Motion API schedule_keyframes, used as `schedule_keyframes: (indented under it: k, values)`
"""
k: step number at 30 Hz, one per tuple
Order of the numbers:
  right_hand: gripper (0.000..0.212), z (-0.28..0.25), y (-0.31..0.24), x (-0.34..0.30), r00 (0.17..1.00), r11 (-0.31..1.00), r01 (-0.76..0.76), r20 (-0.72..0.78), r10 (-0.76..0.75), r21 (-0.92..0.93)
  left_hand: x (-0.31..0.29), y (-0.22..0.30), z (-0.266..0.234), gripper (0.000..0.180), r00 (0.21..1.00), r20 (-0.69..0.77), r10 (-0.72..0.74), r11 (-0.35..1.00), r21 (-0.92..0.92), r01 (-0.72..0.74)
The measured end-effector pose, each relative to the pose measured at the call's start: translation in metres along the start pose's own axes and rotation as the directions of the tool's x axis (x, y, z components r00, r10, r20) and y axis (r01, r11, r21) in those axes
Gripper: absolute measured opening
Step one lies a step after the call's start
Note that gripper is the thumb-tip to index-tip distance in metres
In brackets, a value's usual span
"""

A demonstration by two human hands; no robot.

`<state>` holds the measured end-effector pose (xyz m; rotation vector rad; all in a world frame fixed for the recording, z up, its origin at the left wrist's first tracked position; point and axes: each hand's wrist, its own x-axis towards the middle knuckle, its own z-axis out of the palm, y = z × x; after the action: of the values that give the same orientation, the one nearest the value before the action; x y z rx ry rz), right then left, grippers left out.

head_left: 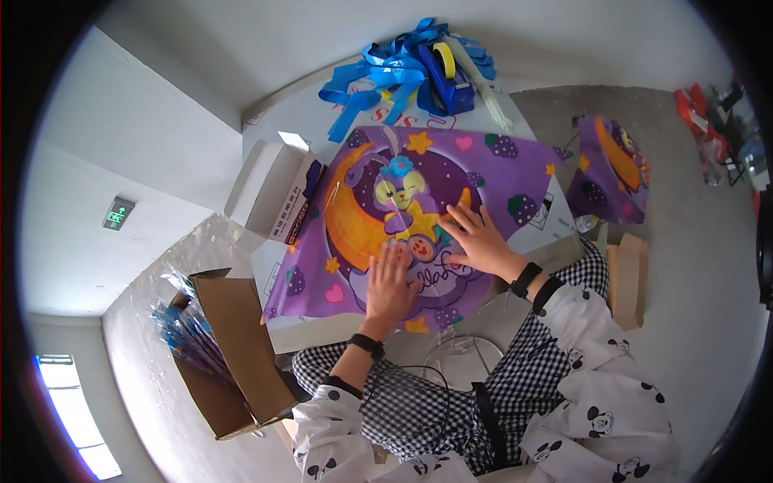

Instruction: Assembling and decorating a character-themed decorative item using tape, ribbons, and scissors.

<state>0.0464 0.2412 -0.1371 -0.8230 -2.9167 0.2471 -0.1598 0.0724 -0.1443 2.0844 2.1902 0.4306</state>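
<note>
Spread across the tabletop in front of me is a purple kite (411, 197), printed with a cartoon rabbit, an orange moon, stars and berries. A thin pale line runs down its middle. My left hand (390, 288) lies on its lower part, fingers stretched out and pointing away from me. To the right, my right hand (480, 244) rests on the print with its fingers spread. Neither hand grips anything that I can see. Near the kite's left edge stands an open white carton (270, 189), its inside partly hidden.
Blue ribbon strips (394, 68) and a blue tape dispenser (451, 90) lie at the table's far end, with a bundle of pale rods (475, 68). A cardboard box (241, 346) of wrapped items stands left. Another purple printed piece (609, 173) hangs at the right.
</note>
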Motion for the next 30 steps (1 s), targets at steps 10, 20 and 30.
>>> schedule_keyframes:
  k: [10,20,30]
  values:
    - [0.090,-0.010,-0.004,0.003,0.994,1.000,-0.020,0.108,0.019,0.003,-0.056,0.040,-0.019,0.067,0.859,0.144,0.492,0.865,-0.193,-0.463]
    - [0.055,-0.113,-0.008,0.046,0.964,0.961,0.206,-0.206,-0.168,0.183,0.060,-0.042,-0.013,0.066,0.973,-0.030,-0.230,0.972,0.051,0.231]
    - [0.051,0.025,-0.005,0.265,0.954,0.970,0.242,-0.178,-0.241,-0.012,0.062,-0.046,-0.013,0.065,0.968,-0.049,-0.247,0.969,-0.025,0.246]
